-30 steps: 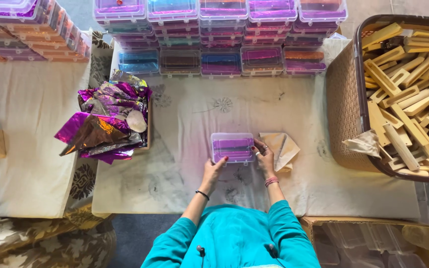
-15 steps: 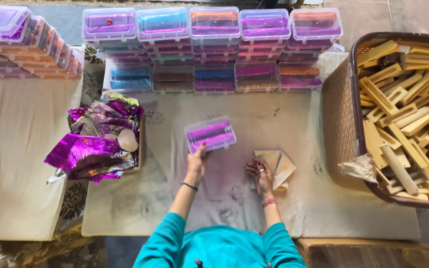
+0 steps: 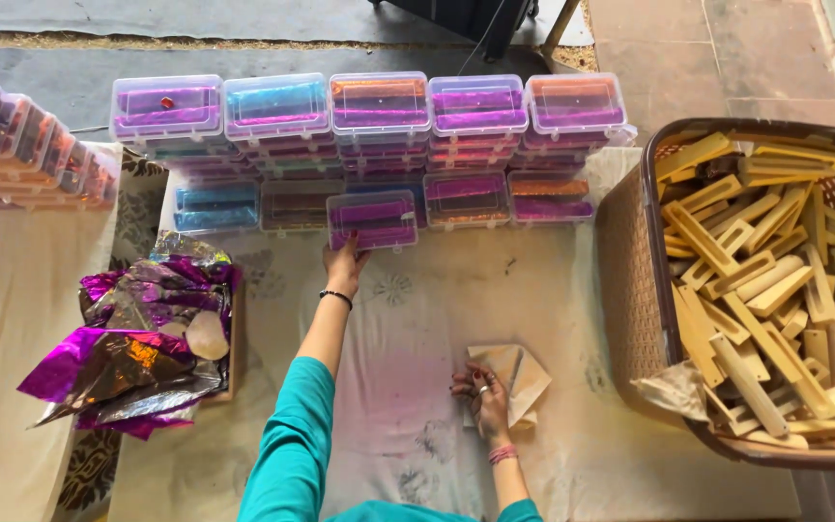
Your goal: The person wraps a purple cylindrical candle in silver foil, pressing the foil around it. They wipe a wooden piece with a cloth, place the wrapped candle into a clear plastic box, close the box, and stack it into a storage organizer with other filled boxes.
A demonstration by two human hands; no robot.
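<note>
Fingers of the left hand (image 3: 343,263) are gripping a clear purple-filled box (image 3: 372,219) at the tabletop's (image 3: 437,300) far edge, beside the stacked boxes (image 3: 379,106); a careless nudge could topple them. Right hand (image 3: 483,396) is pressing flat on folded cloth (image 3: 524,372).

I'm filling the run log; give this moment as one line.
left hand: grip on clear box at box stacks | right hand: on folded cloth

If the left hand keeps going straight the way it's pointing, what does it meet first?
The left hand already holds the clear box with purple foil. Pushed straight on, that box would probably meet the front row of stacked clear boxes right behind it, though the gap is hard to judge.
</note>
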